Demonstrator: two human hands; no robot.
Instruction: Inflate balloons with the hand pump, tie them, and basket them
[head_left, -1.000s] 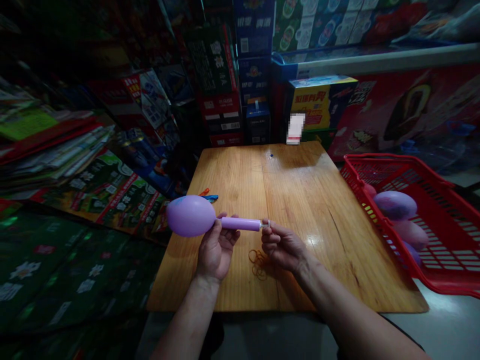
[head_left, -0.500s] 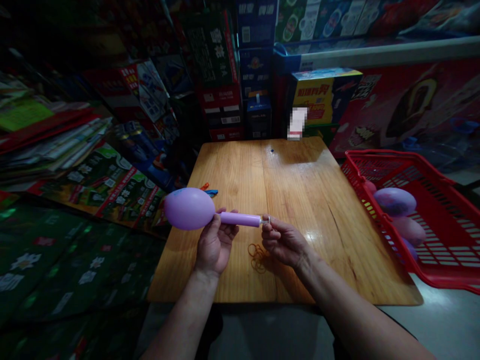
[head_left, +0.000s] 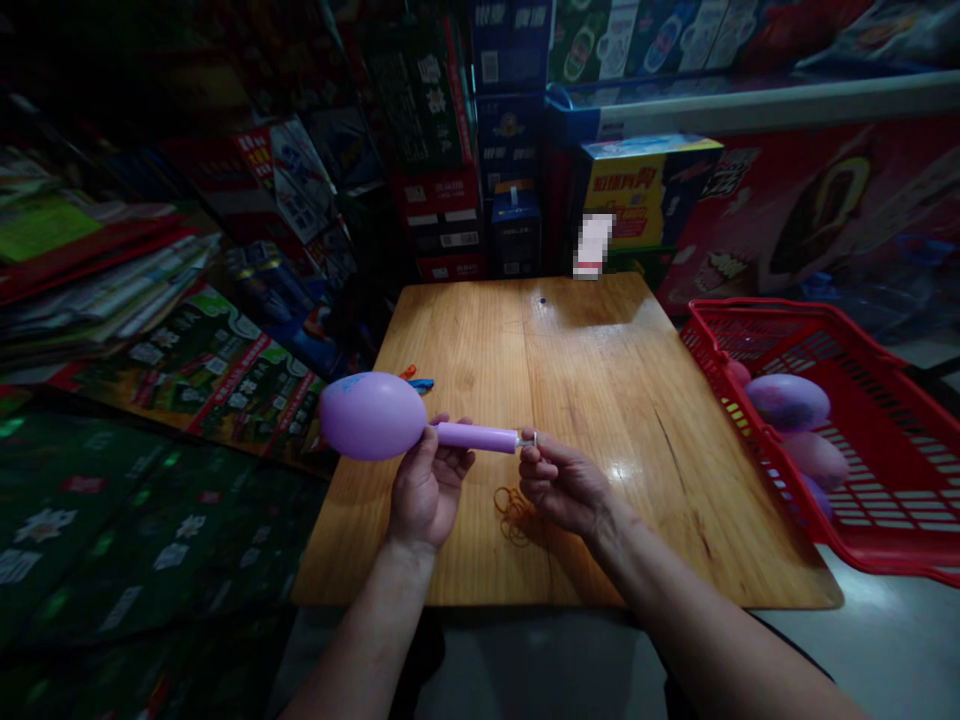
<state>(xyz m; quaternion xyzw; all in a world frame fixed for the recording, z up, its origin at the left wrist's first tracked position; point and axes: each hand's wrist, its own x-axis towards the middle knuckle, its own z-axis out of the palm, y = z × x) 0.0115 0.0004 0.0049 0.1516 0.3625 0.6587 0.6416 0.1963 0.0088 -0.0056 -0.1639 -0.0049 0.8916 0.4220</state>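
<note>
My left hand (head_left: 427,490) is closed round the front end of a slim purple hand pump (head_left: 476,436), where a partly inflated purple balloon (head_left: 373,415) sits on the nozzle. The balloon hangs out past the left edge of the wooden table (head_left: 600,400). My right hand (head_left: 559,485) pinches the pump's small handle at its right end. A loose heap of rubber bands (head_left: 514,510) lies on the table just below and between my hands.
A red plastic basket (head_left: 885,440) at the table's right edge holds several inflated purple balloons (head_left: 787,400). A few uninflated balloons (head_left: 416,380) lie at the table's left edge. Stacked boxes and printed cartons crowd the left side and the back.
The balloon has grown slightly. The pump and both hands have shifted a little to the left, and the camera has tilted slightly.
</note>
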